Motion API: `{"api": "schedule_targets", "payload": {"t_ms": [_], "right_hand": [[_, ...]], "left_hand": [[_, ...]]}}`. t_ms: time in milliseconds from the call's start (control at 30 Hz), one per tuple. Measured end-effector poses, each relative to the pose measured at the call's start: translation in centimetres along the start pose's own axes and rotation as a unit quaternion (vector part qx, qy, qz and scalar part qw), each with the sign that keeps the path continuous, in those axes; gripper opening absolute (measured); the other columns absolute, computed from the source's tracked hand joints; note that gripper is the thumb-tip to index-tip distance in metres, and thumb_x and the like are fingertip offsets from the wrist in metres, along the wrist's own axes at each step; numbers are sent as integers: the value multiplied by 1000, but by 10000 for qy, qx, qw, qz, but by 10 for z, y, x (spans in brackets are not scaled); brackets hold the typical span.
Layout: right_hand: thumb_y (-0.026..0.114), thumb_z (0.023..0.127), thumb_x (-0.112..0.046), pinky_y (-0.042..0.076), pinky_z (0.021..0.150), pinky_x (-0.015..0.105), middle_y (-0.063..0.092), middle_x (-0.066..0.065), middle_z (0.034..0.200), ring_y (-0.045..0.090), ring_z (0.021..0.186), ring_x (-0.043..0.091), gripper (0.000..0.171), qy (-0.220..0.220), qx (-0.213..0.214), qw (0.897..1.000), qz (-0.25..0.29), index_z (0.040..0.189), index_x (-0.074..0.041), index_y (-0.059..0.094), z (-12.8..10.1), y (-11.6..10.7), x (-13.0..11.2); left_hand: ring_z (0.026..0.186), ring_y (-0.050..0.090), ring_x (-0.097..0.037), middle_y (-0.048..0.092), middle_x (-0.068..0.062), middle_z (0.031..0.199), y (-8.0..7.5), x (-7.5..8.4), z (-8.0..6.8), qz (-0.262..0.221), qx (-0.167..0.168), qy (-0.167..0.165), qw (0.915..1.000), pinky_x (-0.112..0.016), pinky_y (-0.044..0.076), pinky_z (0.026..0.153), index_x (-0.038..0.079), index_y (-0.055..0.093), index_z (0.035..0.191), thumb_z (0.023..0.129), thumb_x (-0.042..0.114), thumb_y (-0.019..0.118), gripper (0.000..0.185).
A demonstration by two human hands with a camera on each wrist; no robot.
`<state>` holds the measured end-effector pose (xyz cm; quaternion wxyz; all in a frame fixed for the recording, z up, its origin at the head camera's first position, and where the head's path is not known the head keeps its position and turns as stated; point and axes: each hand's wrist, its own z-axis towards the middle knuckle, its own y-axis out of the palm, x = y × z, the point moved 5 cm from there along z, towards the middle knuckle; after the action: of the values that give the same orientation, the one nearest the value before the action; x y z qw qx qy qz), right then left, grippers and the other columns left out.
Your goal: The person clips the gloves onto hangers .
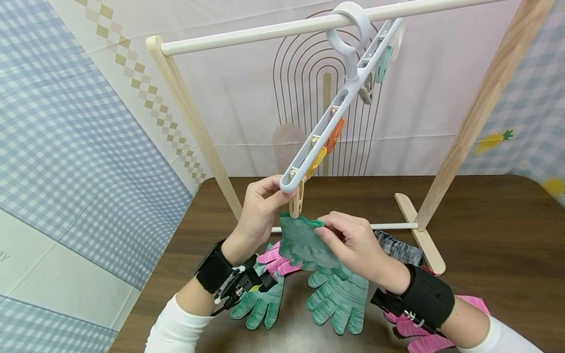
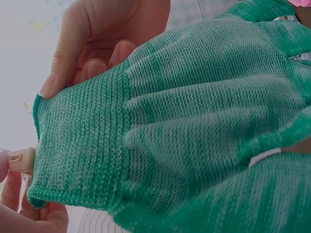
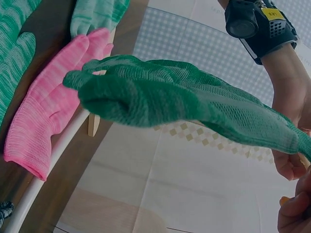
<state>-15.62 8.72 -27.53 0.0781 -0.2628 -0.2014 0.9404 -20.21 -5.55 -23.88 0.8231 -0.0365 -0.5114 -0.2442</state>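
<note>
The left hand (image 1: 260, 203) pinches the beige clip (image 1: 296, 201) while the right hand (image 1: 353, 240) grips the green glove (image 1: 304, 242) cuff, likely needing feeding into it.

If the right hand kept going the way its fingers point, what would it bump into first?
Probably the left hand. The right hand points left, pinching the green glove's cuff just under the beige clip the left hand holds. Depth is hard to judge.

Dark wooden table (image 1: 485, 255) — blue checked cloth (image 1: 66, 147) left, pale arch-print backdrop (image 1: 247, 98) behind, apparently fabric.
</note>
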Motion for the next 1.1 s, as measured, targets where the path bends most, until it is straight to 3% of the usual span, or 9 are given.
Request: {"api": "schedule_targets", "payload": {"t_ms": [567,1100], "right_hand": [[56,84,-3,29,48,13,45,-3,62,34,54,-1,6,0,311,9995,-114,85,-6,61,5,-1,0],[56,83,2,30,47,13,47,-1,64,34,53,0,8,95,515,9986,49,86,-3,61,9,0,0]], "left_hand": [[84,55,-9,67,10,85,0,0,0,107,16,42,9999,-22,42,70,24,68,77,72,35,67,13],[92,58,-8,68,10,89,-2,-2,0,33,63,89,9999,-22,44,75,24,68,80,70,37,69,17]]}}
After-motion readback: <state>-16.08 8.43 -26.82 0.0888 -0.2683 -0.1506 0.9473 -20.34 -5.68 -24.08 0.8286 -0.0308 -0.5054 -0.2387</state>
